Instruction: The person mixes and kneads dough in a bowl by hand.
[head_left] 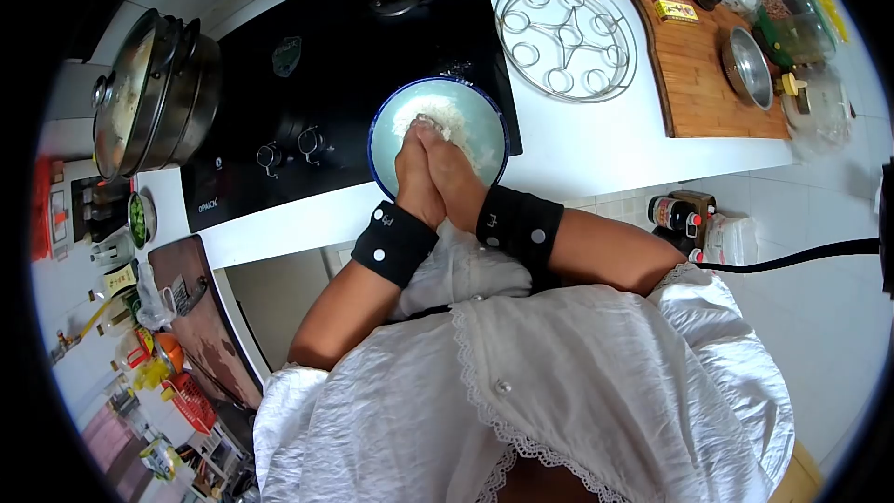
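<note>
Inside the blue-rimmed, pale green bowl, a white, floury mass, heaped toward the far side and reaching up to the fingertips. Probably light, soft and crumbly, apt to cling to skin and break apart under a pinch; best gathered from beneath and pressed between flat palms. For the bowl, likely a stiff, smooth feel, perhaps slippery under floury fingers; best steadied at the rim or against the outer wall.

Over the bowl, left hand and right hand, laid palm to palm, fingers together and pointing down into the white heap. Cannot tell of any lump between the palms; inner faces hidden from above. Around the wrists, black wristbands with pale round dots.

Under the bowl, near right corner of a black glass cooktop, with two control knobs farther left. Beyond these, a stainless steel steamer pot with a glass lid. To the right, on the white countertop, a round wire rack, then a wooden cutting board bearing a small steel bowl.
</note>
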The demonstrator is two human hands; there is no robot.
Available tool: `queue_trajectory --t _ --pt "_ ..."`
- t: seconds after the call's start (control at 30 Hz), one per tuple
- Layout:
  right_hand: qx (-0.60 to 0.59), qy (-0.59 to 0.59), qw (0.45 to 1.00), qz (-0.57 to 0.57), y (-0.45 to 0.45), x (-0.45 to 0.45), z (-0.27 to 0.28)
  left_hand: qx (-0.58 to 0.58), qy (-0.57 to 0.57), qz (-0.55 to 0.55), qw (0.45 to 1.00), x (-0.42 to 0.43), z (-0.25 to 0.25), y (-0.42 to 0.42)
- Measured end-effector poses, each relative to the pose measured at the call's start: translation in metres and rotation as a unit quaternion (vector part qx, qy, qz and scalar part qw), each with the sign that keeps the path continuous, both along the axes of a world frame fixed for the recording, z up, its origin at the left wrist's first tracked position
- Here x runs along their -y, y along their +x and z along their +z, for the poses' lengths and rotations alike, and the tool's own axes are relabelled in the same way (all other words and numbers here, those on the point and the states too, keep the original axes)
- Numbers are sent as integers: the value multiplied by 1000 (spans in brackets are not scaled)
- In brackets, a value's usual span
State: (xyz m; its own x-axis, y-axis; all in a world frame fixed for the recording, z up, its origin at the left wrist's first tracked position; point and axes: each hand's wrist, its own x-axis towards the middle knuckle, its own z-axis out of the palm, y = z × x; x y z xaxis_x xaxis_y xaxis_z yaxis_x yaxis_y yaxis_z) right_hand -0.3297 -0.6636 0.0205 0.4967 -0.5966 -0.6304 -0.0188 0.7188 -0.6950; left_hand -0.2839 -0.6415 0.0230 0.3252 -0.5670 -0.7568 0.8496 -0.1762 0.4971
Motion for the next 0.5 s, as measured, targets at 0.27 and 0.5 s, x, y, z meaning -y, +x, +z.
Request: queue_trajectory --t 0.27,0.5 --pt "-12 39 999 -5 1 6 2 -23 9 11 1000 -4 8 -9" --pt "-50 -63 997 13 7 -4 -14 -56 -27 0 998 -9 -21 11"
